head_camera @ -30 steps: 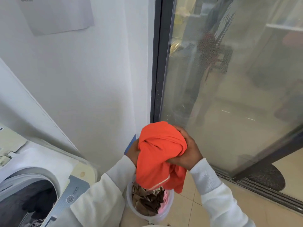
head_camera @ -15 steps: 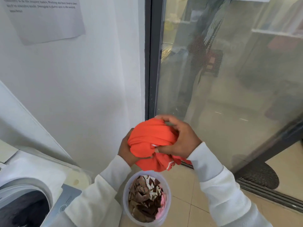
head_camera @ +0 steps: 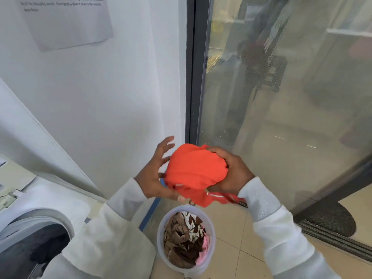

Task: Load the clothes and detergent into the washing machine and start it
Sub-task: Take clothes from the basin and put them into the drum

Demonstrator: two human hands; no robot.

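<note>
Pretty bright in here, soft daylight all over the plain white wall [head_camera: 96, 101], hardly any hard shadows. The tall dark-framed glass door [head_camera: 281, 109] is washed out with hazy reflections. Wide lens bends straight lines near the edges, and the printed paper notice [head_camera: 66, 21] is too blurry to read.
</note>
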